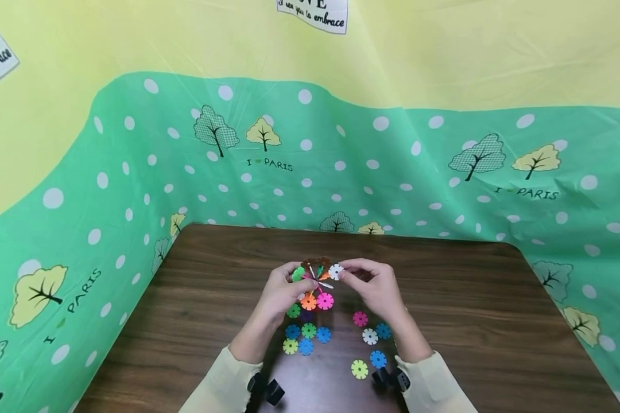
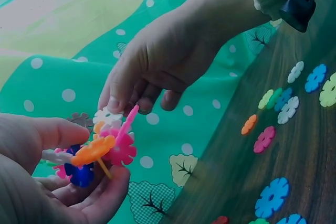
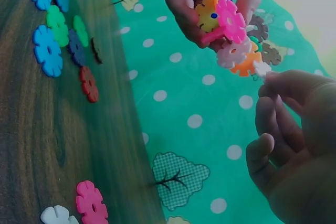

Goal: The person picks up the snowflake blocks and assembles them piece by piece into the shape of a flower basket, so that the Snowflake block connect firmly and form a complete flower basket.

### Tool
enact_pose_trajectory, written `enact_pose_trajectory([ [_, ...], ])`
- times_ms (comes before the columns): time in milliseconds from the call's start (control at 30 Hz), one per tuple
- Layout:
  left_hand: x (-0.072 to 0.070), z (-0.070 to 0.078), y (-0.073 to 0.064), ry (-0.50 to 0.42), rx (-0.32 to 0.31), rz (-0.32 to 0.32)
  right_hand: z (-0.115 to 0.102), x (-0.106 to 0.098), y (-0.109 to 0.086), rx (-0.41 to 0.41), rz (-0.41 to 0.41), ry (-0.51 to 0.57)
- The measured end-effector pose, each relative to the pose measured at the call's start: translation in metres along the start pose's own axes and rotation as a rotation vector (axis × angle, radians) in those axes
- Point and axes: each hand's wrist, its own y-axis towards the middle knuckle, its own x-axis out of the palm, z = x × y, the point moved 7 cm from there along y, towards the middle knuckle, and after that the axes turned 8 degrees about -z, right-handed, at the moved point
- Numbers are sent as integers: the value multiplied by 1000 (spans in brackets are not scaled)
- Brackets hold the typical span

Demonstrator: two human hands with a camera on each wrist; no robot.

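My left hand holds a cluster of interlocked flower-shaped plastic discs above the table, with orange, pink, blue, green, white and brown pieces jutting out at angles. An orange disc and a pink disc stand out on it. Between thumb and forefinger, my right hand pinches a white flower disc at the cluster's right side. In the right wrist view this white disc meets an orange disc; whether their slots are joined, I cannot tell.
Loose flower discs lie on the brown wooden table in two groups. Blue, green and yellow ones, such as a green disc, are on the left; a pink disc and several others are on the right. A green and yellow cloth hangs behind.
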Motion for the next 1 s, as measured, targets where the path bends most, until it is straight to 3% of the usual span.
enact_pose_trajectory([
  [400,3,3,-5,-23,3,83,-7,4,-4,-137,27,-99],
  [533,3,2,-4,-4,5,77,-5,4,-4,-123,25,-69],
  [700,5,10,-6,75,71,72,-7,0,-2,-95,46,-40],
  [833,6,19,-10,110,114,77,-20,-3,-1,-69,58,42],
  [1000,6,22,-12,120,124,71,-34,-4,-5,-53,43,88],
])
